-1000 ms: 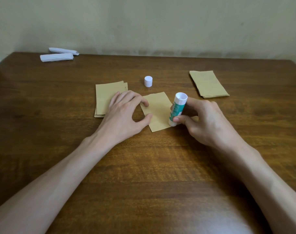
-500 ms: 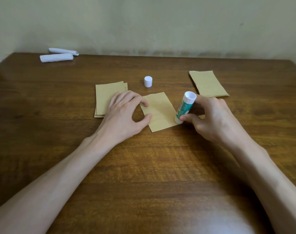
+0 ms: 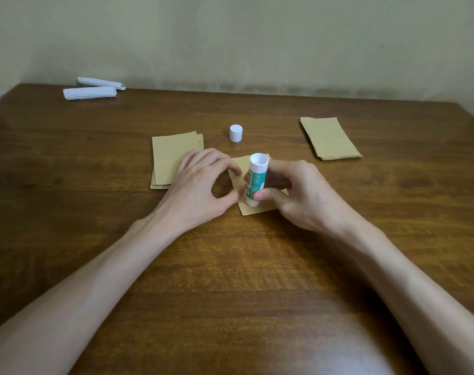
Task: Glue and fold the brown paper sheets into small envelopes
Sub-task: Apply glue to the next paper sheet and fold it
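Beneath the fingers, on the wooden surface (image 3: 230, 266): one brown paper sheet (image 3: 244, 163), flat, skewed. Left fingers (image 3: 225, 165) arched, tips pressing its left edge. Right fingers (image 3: 271, 196) grasp white-green glue stick (image 3: 254, 182) upright, lower end on sheet. White cap (image 3: 235, 133) just beyond.

Plain indoor room, likely a home; type not certain. Evidence: dark wooden table (image 3: 95, 239) set against a pale painted wall (image 3: 230, 36), stained along its lower edge.
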